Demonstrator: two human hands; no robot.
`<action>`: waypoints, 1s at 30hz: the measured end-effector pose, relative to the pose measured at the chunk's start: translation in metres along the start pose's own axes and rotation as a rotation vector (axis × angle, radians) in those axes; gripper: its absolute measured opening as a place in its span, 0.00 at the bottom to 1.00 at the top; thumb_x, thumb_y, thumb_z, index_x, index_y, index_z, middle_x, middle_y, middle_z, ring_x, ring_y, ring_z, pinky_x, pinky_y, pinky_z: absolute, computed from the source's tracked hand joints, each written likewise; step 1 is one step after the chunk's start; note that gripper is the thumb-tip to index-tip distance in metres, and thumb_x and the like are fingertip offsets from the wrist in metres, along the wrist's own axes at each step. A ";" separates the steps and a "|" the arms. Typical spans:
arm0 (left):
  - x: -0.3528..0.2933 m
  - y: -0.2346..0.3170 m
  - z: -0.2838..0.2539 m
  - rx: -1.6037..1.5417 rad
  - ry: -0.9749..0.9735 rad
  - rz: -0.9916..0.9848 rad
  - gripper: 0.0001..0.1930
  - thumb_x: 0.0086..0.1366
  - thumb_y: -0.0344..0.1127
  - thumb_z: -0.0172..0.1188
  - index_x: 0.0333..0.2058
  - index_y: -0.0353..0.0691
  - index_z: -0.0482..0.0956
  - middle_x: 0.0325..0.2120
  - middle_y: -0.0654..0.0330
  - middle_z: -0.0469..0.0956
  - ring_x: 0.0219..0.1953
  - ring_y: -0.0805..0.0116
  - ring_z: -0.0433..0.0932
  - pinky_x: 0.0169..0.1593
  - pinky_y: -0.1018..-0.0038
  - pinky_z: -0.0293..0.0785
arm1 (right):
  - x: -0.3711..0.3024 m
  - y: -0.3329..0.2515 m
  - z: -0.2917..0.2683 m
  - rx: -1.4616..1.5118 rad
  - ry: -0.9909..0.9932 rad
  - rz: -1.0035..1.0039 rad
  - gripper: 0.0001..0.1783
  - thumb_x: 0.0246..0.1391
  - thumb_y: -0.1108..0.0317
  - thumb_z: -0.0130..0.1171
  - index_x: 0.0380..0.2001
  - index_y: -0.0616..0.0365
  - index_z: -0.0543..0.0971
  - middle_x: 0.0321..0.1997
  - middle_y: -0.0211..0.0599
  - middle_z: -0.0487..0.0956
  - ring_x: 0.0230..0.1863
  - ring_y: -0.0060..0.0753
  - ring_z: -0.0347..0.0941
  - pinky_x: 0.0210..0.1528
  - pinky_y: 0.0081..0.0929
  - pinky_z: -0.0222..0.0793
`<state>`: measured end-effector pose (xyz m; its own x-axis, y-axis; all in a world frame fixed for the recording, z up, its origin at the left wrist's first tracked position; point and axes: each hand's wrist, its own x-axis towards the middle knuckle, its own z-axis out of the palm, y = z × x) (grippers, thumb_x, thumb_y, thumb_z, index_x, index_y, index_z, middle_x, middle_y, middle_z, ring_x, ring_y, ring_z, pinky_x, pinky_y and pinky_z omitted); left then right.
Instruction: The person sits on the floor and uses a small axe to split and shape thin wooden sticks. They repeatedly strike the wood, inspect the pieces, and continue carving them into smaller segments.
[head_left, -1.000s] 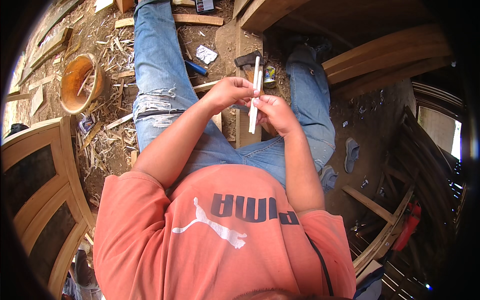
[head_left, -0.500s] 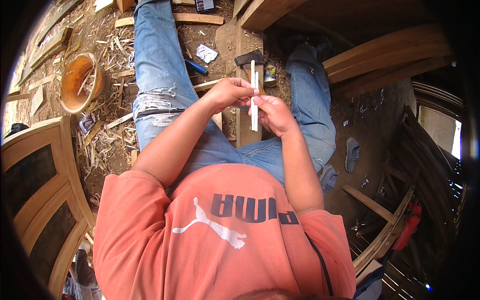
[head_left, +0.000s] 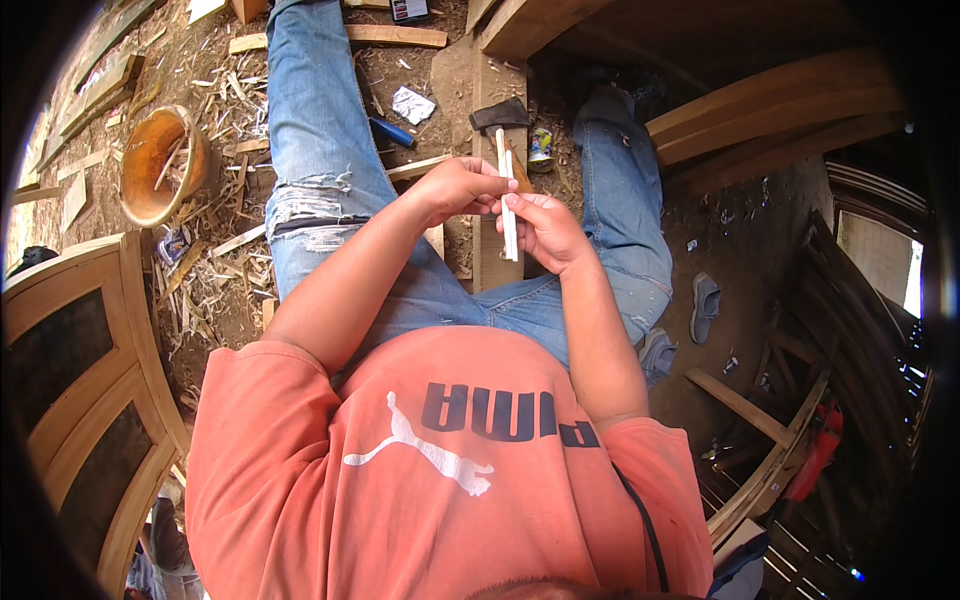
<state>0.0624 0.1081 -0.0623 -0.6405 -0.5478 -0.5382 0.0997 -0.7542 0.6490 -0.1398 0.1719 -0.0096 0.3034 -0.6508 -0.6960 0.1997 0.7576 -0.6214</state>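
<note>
White sticks (head_left: 511, 238): two slim, pale lengths lying side by side between our hands, pointing away from our body; one reaches farther out than the other.
Left hand (head_left: 458, 190): thumb and fingers pinch the sticks around the middle, coming in from the left.
Right hand (head_left: 549, 228): thumb presses on them just nearer to us; the fingers curl behind, mostly hidden.
Handling: we judge them light, fairly stiff and not slippery, yet thin enough to snap under a hard bend.
Hold: around the middle, where both thumbs sit, looks best balanced; the ends seem to suit only a light touch.
Far tips: just short of the head of an axe (head_left: 499, 114) beyond our hands; we cannot tell whether they touch its handle.
Edges: a narrow plank (head_left: 490, 84) runs below our hands, with a can (head_left: 540, 148) right of the axe.
Room: upward or toward our shirt (head_left: 400, 380) looks freest; left leg (head_left: 315, 120) and right leg (head_left: 620, 190) bound the sides.
</note>
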 end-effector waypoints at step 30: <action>0.009 0.004 -0.020 -0.105 0.185 0.107 0.15 0.69 0.44 0.74 0.41 0.43 0.77 0.30 0.70 0.79 0.30 0.80 0.77 0.36 0.80 0.76 | -0.001 0.001 -0.012 -0.363 0.286 -0.019 0.14 0.74 0.60 0.60 0.43 0.61 0.84 0.30 0.32 0.84 0.26 0.20 0.79 0.30 0.20 0.78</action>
<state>0.0720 0.0930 -0.0755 -0.4728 -0.6766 -0.5645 0.2445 -0.7162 0.6537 -0.1514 0.1724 -0.0142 0.0232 -0.6909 -0.7226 -0.1521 0.7119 -0.6856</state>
